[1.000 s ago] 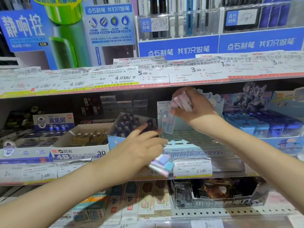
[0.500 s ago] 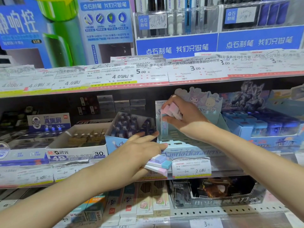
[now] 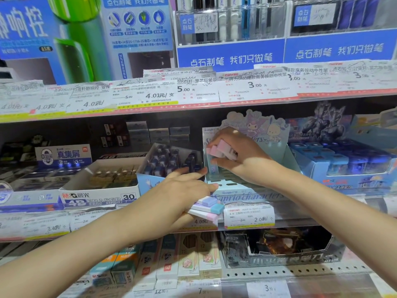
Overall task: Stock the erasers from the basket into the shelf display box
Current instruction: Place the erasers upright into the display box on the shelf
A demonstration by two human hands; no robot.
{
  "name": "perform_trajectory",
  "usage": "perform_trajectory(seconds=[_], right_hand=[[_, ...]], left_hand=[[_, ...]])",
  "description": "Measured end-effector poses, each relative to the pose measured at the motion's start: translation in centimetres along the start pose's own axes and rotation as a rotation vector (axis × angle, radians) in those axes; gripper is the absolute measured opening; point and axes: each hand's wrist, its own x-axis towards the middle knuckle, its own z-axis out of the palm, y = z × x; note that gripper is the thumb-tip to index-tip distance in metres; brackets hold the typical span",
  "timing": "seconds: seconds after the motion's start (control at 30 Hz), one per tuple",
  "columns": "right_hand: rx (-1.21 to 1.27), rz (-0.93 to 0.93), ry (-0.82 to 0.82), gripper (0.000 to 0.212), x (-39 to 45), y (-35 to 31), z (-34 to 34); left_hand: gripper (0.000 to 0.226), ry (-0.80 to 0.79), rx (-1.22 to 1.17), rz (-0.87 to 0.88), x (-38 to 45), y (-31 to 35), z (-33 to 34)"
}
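The left hand (image 3: pixel 182 190), in the middle of the frame, is clamped on a flat stack of pastel block erasers (image 3: pixel 207 208). Just right and higher, the right hand (image 3: pixel 238 155) pinches pink erasers (image 3: pixel 221 149) and stands a pale blue one upright in the light blue cardboard display box (image 3: pixel 240 190). This hand is nearer the box's slots.

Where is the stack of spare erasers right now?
In the head view, centre frame: the eraser stack is in the left hand, at the shelf edge just left of the 2.0 price tag, below the display box.
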Motion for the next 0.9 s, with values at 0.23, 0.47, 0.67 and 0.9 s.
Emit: perform_trajectory(seconds=[0.23, 0.47, 0.67, 0.9], right_hand=[[-0.007, 0.011, 0.0, 0.036, 0.4, -0.2, -0.4], [-0.036, 0.015, 0.044, 0.038, -0.1, 0.2, -0.3], [-0.007, 0.01, 0.011, 0.041, -0.1, 0.3, -0.3], [0.352, 0.204, -0.069, 0.03, -1.2, -0.2, -1.3]], left_hand=[[0.046, -0.015, -0.026, -0.002, 0.1, 0.1, -0.1], [0.042, -0.014, -0.029, -0.002, -0.2, 0.2, -0.2], [0.045, -0.01, -0.071, -0.056, 0.0, 0.1, -0.2], [0.016, -0.01, -0.191, -0.112, 1.1, 0.9, -1.9]])
